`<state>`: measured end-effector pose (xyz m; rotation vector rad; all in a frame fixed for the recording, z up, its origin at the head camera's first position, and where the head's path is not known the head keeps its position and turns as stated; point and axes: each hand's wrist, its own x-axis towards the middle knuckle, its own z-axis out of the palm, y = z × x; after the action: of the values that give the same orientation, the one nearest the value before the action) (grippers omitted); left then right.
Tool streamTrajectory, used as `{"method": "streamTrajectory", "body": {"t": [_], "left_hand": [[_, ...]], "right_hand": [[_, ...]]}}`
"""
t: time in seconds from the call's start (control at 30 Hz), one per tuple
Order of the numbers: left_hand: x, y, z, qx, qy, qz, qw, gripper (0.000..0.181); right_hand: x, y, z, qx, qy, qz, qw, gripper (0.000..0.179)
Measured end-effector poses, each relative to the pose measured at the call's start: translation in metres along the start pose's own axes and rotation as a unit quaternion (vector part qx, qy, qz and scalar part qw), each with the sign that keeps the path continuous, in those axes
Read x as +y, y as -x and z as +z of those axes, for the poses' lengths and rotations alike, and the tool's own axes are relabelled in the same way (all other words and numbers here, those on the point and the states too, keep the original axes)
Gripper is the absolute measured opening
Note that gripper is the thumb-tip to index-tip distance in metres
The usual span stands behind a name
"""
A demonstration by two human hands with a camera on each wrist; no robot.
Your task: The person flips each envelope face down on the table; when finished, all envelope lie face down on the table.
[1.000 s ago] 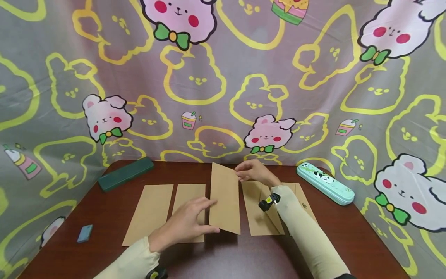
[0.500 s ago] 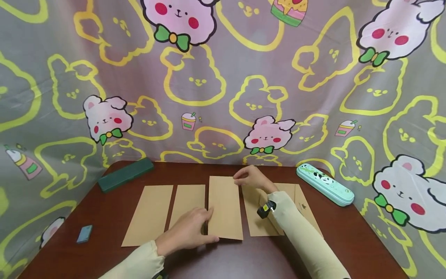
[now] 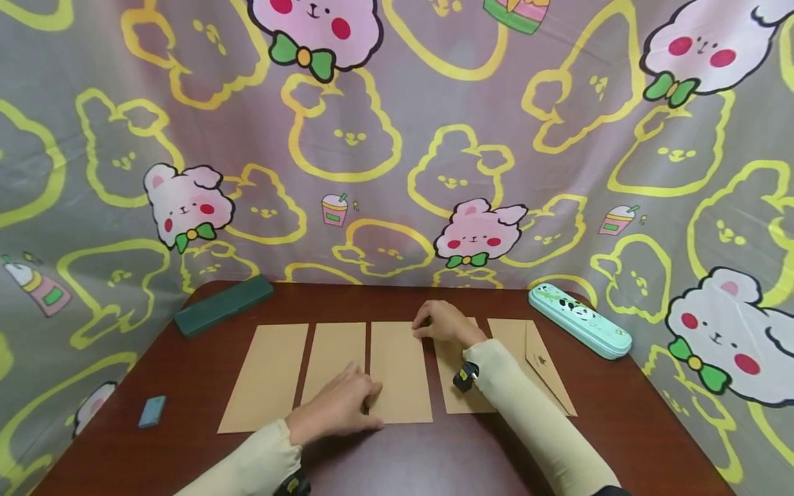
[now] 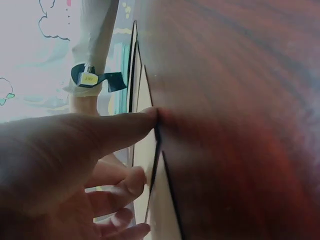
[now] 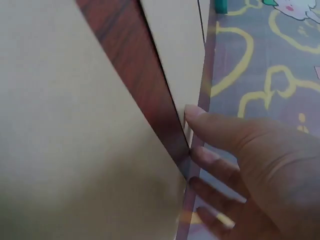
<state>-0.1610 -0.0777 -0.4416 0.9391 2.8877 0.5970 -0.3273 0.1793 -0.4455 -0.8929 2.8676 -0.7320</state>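
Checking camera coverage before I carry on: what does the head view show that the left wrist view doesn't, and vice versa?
Only the head view: the long dark-green box, the small flat blue block, and the full row of five flat brown paper envelopes from above.

Only the left wrist view: the envelopes nearly edge-on, with several fingertips of the left hand visible below the thumb.

Both: the left hand, envelopes, cream right sleeve with black strap, dark red-brown table and cartoon-patterned curtain.
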Motion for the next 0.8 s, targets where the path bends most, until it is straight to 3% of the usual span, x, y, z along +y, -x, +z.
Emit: {"method": "streamTrajectory", "body": {"t": [0.17, 0.33, 0.47, 0.53, 0.63, 0.8], "left_hand": [[0.001, -0.004, -0.004, 0.009, 0.008, 0.011, 0.9999, 0.033], [0.018, -0.024, 0.002, 0.024, 0.009, 0.025, 0.9994, 0.052], [0.046, -0.052, 0.015, -0.013, -0.013, 0.022, 0.9996, 0.063], [0.060, -0.066, 0.022, -0.041, -0.037, 0.017, 0.9983, 0.069], [0.078, -0.083, 0.029, -0.064, -0.109, 0.024, 0.9917, 0.065], [0.090, -0.098, 0.036, -0.051, -0.195, 0.023, 0.9792, 0.050]], "right_hand": [[0.011, 0.013, -0.027, 0.007, 0.007, -0.014, 0.9998, 0.013], [0.043, 0.037, -0.067, -0.022, 0.033, 0.049, 0.9980, 0.023], [0.065, 0.052, -0.077, -0.062, 0.059, 0.107, 0.9906, 0.032], [0.071, 0.055, -0.076, -0.081, 0.059, 0.118, 0.9879, 0.039], [0.072, 0.055, -0.072, -0.095, 0.046, 0.120, 0.9872, 0.044], [0.066, 0.044, -0.068, -0.094, 0.043, 0.116, 0.9879, 0.033]]}}
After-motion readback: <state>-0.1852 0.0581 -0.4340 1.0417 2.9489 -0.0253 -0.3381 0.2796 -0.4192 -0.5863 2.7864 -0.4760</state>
